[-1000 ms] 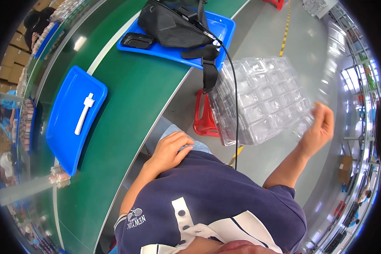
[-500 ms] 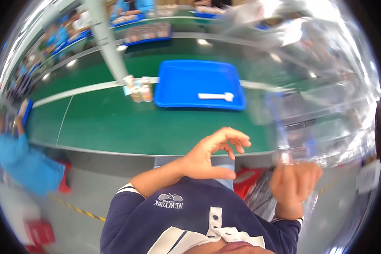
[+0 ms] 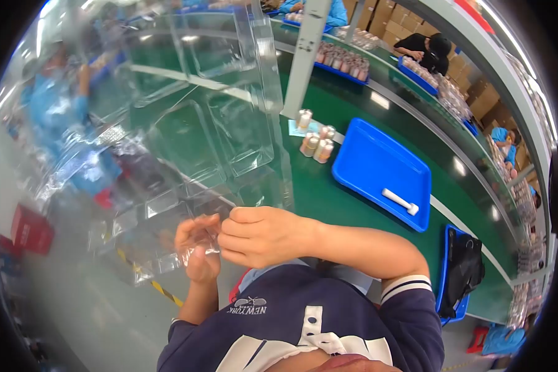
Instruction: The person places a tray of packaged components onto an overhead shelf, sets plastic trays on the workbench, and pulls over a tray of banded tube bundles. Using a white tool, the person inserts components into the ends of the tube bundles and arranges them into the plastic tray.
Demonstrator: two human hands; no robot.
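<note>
A large clear plastic blister tray (image 3: 186, 130) with moulded compartments is held up at the left, over the table edge and the floor. My right hand (image 3: 263, 235) reaches across my body, its fingers closed on the lower edge of the plastic. Beside it, my left hand (image 3: 198, 248) has its thumb and fingers curled round the same edge. Glare and transparency make the sheet's outline hard to follow, and I cannot tell whether it is one piece or several nested together.
On the green table (image 3: 316, 192) lies a blue tray (image 3: 359, 173) with a white T-shaped tool (image 3: 400, 202) in it. Several small bottles (image 3: 316, 146) stand nearby. A black bag (image 3: 464, 260) sits in another blue tray (image 3: 444, 273). Co-workers sit around; a red stool (image 3: 32, 229) is at left.
My view has turned left. The clear plastic has swung from right to left in my right hand, and my left hand, open before, has closed on its edge.
</note>
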